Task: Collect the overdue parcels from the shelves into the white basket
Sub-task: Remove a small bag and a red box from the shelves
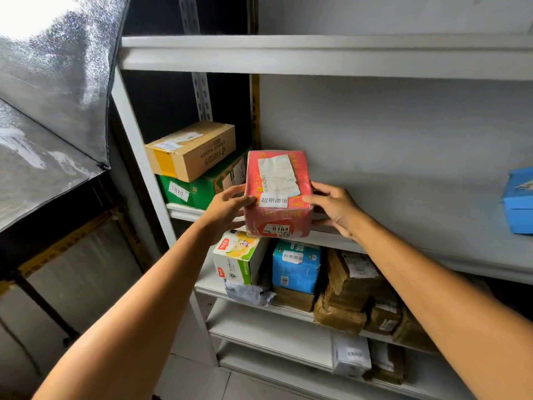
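A red parcel (277, 194) with a white overdue sticker and the number 0164 is held at the front edge of the middle shelf (403, 246). My left hand (227, 210) grips its left side, thumb on top. My right hand (336, 207) grips its right side. One shelf lower stands a blue parcel (295, 268) with the same kind of white sticker. A white bagged parcel (350, 356) with a sticker sits on the lowest shelf. The white basket is not in view.
A brown carton (191, 150) lies on a green carton (202, 186) at the shelf's left. A blue parcel (519, 200) sits at the far right. Brown wrapped parcels (354, 293) and a white-green box (238, 255) fill the lower shelf. A silver reflector umbrella (49, 111) hangs to the left.
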`<state>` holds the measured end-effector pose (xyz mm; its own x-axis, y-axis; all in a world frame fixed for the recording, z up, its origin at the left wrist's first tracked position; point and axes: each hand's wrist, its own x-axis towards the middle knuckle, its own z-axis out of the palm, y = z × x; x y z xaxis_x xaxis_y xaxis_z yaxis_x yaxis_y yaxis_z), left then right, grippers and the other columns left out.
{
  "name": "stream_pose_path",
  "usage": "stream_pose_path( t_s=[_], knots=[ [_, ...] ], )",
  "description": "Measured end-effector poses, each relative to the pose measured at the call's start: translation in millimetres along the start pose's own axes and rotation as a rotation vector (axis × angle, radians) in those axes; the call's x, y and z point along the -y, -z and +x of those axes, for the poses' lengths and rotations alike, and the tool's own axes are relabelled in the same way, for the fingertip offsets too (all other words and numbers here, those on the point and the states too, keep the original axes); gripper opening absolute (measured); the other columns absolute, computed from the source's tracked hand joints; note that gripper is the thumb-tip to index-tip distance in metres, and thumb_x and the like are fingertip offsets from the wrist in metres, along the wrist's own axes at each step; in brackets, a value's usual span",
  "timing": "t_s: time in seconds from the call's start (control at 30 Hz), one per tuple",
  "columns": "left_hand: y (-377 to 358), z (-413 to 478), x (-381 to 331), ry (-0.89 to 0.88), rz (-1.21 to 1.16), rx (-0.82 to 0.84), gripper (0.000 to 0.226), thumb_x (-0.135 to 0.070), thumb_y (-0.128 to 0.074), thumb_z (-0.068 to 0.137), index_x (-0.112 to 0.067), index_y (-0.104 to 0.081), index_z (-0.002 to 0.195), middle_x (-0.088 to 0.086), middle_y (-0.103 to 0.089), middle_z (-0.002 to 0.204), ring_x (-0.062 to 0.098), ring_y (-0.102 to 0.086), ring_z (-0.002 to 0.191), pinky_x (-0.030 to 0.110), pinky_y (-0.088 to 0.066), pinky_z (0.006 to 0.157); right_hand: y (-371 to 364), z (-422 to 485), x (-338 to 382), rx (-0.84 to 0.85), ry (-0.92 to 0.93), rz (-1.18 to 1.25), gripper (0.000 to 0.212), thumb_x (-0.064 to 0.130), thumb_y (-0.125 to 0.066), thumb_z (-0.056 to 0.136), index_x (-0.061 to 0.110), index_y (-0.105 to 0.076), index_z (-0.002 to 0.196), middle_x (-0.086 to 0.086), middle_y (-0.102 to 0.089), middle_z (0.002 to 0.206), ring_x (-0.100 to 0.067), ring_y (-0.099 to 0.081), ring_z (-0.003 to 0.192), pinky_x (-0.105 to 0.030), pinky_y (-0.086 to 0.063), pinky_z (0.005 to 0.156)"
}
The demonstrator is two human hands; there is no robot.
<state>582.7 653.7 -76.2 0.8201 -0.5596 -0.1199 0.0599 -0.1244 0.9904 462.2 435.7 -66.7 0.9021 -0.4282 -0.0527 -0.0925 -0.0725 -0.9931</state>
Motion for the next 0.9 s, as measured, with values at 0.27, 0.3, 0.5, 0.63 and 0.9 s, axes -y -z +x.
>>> stream_pose_path(
  t_s=[0.27,0.3,0.5,0.63,0.9],
  knots=[
    [-14.2,-13.2,2.1,-0.014,-0.012,0.011,0.057,-0.016,-0.068,0.09,-0.028,-0.05,0.143,0.007,-0.067,0.123,0.03,-0.063,0.117,0.057,-0.046,0.104,9.6,-16.4,-12.1,-0.097,0.058,-0.03,0.062,0.015,-0.078,0.08,0.024,-0.055,0.137,-0.001,-0.063,0.129,-0.022,-0.064,0.111,-0.051,-0.051,0.099],
    [-18.3,-16.0,1.4,-0.013,-0.012,0.016,0.058,-0.015,-0.067,0.09,-0.028,-0.05,0.143,0.007,-0.068,0.122,0.029,-0.063,0.116,0.057,-0.047,0.104,12.5,-20.9,-14.0,-0.1,0.066,-0.024,0.062,0.014,-0.077,0.08,0.024,-0.055,0.137,0.0,-0.063,0.128,-0.021,-0.064,0.111,-0.05,-0.051,0.098],
    [-54.5,-37.2,1.3,-0.031,-0.02,0.059,0.061,-0.013,-0.067,0.09,-0.026,-0.047,0.146,0.006,-0.069,0.119,0.025,-0.066,0.112,0.042,-0.058,0.088,40.7,-61.1,-19.7,-0.149,0.104,-0.048,0.062,0.012,-0.074,0.083,0.019,-0.052,0.141,0.004,-0.061,0.127,0.004,-0.058,0.092,-0.014,-0.048,0.073],
    [-94.4,-62.7,7.4,-0.044,-0.011,0.093,0.057,-0.011,-0.066,0.091,-0.023,-0.048,0.144,0.004,-0.073,0.111,0.019,-0.071,0.1,0.035,-0.058,0.083,72.0,-101.8,-27.5,-0.182,0.083,-0.038,0.062,0.008,-0.073,0.084,0.018,-0.05,0.142,0.006,-0.064,0.118,0.003,-0.063,0.083,-0.014,-0.053,0.066],
    [-175.4,-112.5,23.0,-0.08,0.026,0.181,0.072,-0.021,-0.075,0.085,-0.025,-0.043,0.149,0.0,-0.07,0.122,0.021,-0.066,0.114,0.044,-0.051,0.097,140.6,-188.5,-53.5,-0.265,0.096,-0.042,0.066,0.015,-0.078,0.08,0.022,-0.051,0.14,0.002,-0.058,0.135,-0.016,-0.058,0.118,-0.036,-0.055,0.092]
  ],
)
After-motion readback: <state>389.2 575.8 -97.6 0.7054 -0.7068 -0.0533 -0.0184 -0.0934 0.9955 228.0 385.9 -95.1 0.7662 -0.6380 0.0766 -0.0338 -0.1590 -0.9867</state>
